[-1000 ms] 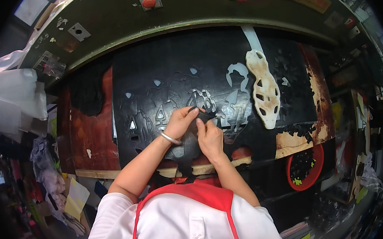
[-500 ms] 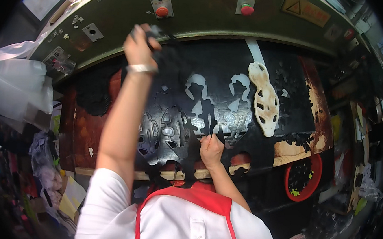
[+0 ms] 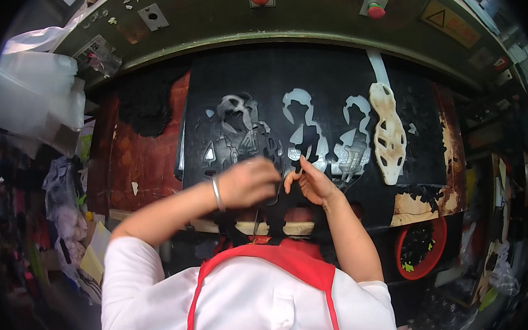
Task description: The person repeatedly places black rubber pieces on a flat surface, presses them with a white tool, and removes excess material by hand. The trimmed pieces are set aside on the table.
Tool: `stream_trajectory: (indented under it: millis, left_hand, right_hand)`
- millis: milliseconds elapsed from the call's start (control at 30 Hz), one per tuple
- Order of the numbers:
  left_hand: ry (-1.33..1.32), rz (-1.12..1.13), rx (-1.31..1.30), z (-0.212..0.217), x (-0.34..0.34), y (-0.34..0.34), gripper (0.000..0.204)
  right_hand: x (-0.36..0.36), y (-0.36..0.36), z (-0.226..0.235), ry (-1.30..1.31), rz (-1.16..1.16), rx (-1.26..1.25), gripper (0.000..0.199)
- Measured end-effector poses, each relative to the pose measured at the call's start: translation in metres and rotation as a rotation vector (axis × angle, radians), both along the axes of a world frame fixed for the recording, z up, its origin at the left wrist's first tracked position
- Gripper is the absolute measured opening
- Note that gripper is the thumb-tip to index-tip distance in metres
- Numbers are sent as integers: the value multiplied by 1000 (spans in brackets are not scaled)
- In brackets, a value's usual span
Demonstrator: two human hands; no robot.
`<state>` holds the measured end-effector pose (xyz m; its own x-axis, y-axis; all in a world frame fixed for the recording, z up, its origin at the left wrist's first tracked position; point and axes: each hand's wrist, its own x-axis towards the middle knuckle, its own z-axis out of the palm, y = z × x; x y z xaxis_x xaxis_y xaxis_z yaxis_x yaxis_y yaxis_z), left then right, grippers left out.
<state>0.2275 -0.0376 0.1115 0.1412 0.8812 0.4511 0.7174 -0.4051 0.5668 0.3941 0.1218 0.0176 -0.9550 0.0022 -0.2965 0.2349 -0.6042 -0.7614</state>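
Two hands, left hand [image 3: 249,182] and right hand [image 3: 310,182], pinch one black sheet [image 3: 343,103] bearing three cutouts [image 3: 303,134].

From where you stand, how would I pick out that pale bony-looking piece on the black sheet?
Find the big black sheet under the green machine edge. On its right part, past the person's right hand, lies the cream cutting form. Unlike the flat cut-out holes beside it, it is a solid long piece with oval openings.
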Motion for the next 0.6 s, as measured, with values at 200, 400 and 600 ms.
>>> stream_trajectory:
  millis: [200, 400, 600]
  left_hand:
    - [-190, 313, -95, -52, 8, -19, 18]
    - [-1484, 498, -444, -58, -8, -8, 23]
    - [-1118, 553, -402, -60, -1, -6, 24]
  right_hand:
    - [0, -19, 23, 135, -102, 37, 70]
    - [1, -71, 78, -177, -529, 1477, 41]
    - [-37, -80, 45, -269, -330, 1191, 41]
